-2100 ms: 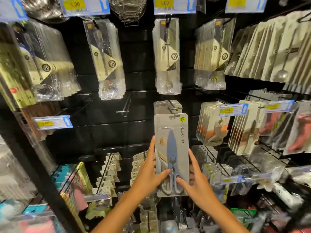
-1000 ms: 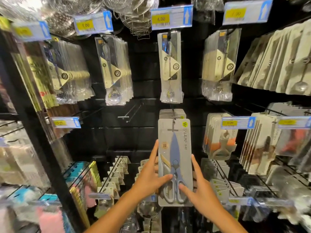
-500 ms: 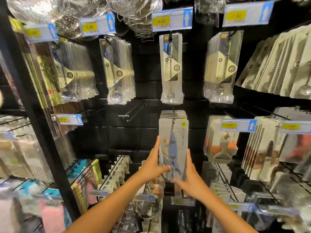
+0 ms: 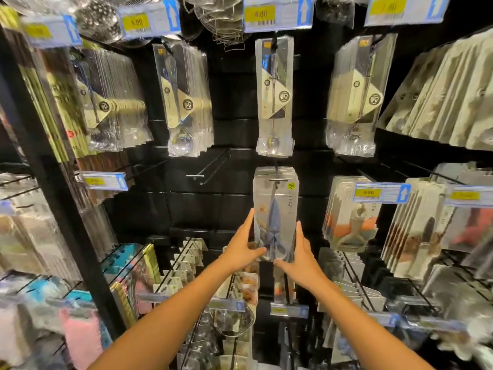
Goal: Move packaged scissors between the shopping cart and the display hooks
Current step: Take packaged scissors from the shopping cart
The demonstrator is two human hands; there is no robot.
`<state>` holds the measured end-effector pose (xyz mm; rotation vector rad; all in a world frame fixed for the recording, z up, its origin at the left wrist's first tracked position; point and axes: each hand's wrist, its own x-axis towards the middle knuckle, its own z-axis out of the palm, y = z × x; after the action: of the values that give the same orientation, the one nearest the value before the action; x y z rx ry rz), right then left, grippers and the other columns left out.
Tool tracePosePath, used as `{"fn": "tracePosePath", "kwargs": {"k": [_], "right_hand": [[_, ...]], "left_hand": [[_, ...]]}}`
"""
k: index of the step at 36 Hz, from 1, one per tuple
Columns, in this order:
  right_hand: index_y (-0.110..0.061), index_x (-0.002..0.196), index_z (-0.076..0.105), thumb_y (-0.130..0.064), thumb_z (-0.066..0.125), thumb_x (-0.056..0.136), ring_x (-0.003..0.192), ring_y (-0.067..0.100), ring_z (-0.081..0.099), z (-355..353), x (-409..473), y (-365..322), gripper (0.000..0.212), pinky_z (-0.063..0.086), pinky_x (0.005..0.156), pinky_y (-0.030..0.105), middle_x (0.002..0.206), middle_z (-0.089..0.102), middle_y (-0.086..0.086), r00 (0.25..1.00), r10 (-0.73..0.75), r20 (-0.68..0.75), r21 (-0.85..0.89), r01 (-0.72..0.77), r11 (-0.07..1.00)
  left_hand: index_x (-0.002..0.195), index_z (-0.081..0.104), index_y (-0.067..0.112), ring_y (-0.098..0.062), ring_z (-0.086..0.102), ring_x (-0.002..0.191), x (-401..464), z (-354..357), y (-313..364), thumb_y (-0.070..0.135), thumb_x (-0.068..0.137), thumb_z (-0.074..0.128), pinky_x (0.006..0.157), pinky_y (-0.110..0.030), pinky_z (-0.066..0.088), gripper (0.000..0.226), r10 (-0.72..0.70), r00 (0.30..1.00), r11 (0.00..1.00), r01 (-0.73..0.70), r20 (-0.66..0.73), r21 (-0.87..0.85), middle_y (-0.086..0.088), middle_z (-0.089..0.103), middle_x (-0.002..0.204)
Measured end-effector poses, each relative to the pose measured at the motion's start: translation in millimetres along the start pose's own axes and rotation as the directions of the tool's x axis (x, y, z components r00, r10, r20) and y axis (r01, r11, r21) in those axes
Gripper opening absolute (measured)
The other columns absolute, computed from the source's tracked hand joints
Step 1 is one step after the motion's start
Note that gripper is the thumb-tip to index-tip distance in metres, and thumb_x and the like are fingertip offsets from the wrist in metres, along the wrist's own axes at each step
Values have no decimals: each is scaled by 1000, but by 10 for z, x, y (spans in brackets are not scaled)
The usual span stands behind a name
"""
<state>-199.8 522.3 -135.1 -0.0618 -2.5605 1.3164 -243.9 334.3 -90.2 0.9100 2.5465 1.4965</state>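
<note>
My left hand (image 4: 241, 245) and right hand (image 4: 298, 256) grip the scissors pack (image 4: 276, 214) by its lower edges, hung on the centre hook (image 4: 277, 179), so I should push it level and straight back against the packs behind.

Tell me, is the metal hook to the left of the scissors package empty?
Yes. The bare hook sticks out from the black panel with nothing hanging on it, left of the scissors package.

L hand (image 4: 241, 248), R hand (image 4: 300, 259), both gripping, arms out
</note>
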Motion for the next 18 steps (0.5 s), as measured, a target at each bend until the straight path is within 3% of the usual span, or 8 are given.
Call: {"fn": "tracePosePath", "kwargs": {"k": [2,4,7,11,14,18], "right_hand": [[-30,159,-11,-51,81,77,147,23,28,3,-246,-133,125,36,115,43,162,18,0,997,65,-41,-16,-66,998],[-28,160,2,-46,80,80,148,21,27,61,-457,-181,113,34,115,38,162,18,-2,989,81,-123,-4,-82,997],[-32,156,21,-44,73,87,144,10,29,270,-695,-267,88,33,117,32,157,25,-12,991,-34,-130,-71,25,997],[-37,154,31,-48,60,97,149,3,19,703,-874,-460,65,25,123,34,159,27,-19,974,-211,79,-183,222,958],[-37,154,33,-59,45,97,152,2,10,1137,-914,-636,62,18,126,36,162,21,-21,896,-328,299,-236,402,885],[-50,153,21,-60,42,98,152,-2,-4,1790,-969,-966,60,5,125,29,163,9,-28,777,-370,509,-207,527,824]], "left_hand": [[162,3,35,-6,20,150,-118,-59,-109,25,92,74,115,-22,28,100,-14,998,996,18,-56,87,10,18,166],[162,3,35,2,11,149,-310,-155,-260,27,95,69,124,-28,19,95,16,999,984,-8,-47,178,13,11,168],[161,4,40,-1,3,154,-699,-338,-545,28,100,62,128,-35,16,86,74,997,942,-65,-14,329,16,4,169],[160,4,45,-9,-2,157,-1328,-669,-1056,32,100,61,126,-43,25,84,118,993,845,-88,-24,528,18,-4,169],[162,11,37,-17,4,158,-1860,-968,-1436,32,98,59,127,-47,21,80,163,987,768,-133,9,627,9,5,171],[162,13,38,-19,6,158,-2624,-1374,-1802,39,100,53,127,-47,17,74,13,997,737,38,-70,675,10,10,170]]}}
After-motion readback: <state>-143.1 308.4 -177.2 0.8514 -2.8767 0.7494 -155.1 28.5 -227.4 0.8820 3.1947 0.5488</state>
